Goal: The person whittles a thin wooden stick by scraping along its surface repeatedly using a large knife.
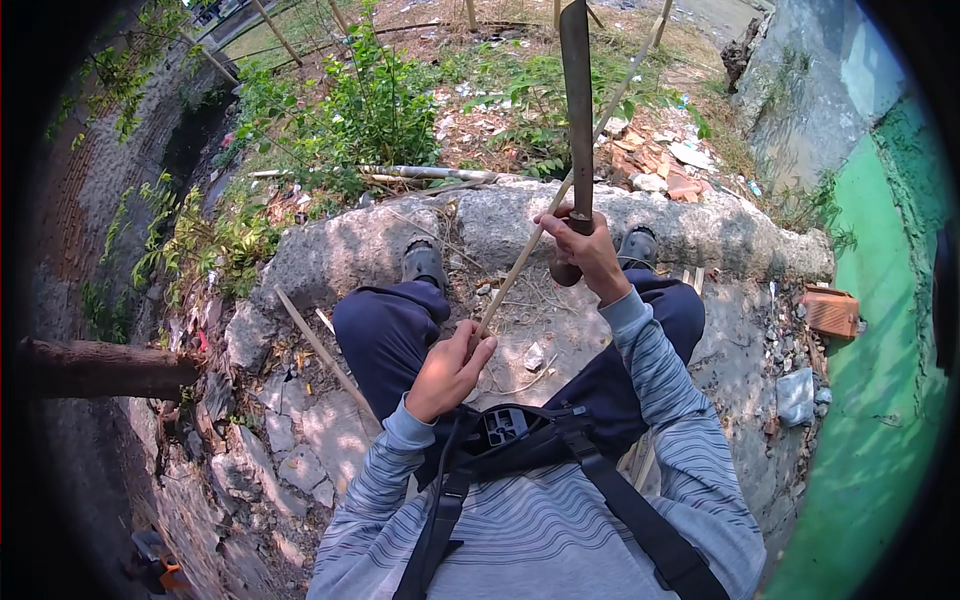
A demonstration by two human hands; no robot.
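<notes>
My right hand [594, 258] is closed round the wooden handle of a machete [578, 110], whose long dark blade points up and away from me. A thin bamboo strip [518, 265] slants from my lap to the far upper right, passing beside the blade. The near end of the strip is pinched between the thumb and fingers of my left hand [450, 372], low over my lap. Fingers of my right hand also rest against the strip. Whether the blade touches it I cannot tell.
Beyond my feet runs a rough concrete ledge [340, 240], with bushes [370, 120] and rubble past it. Another strip [325, 352] lies by my left leg. To the right are an orange-brown block [831, 311], a plastic bag [795, 397] and a green wall [870, 360]. A trunk [110, 368] juts in left.
</notes>
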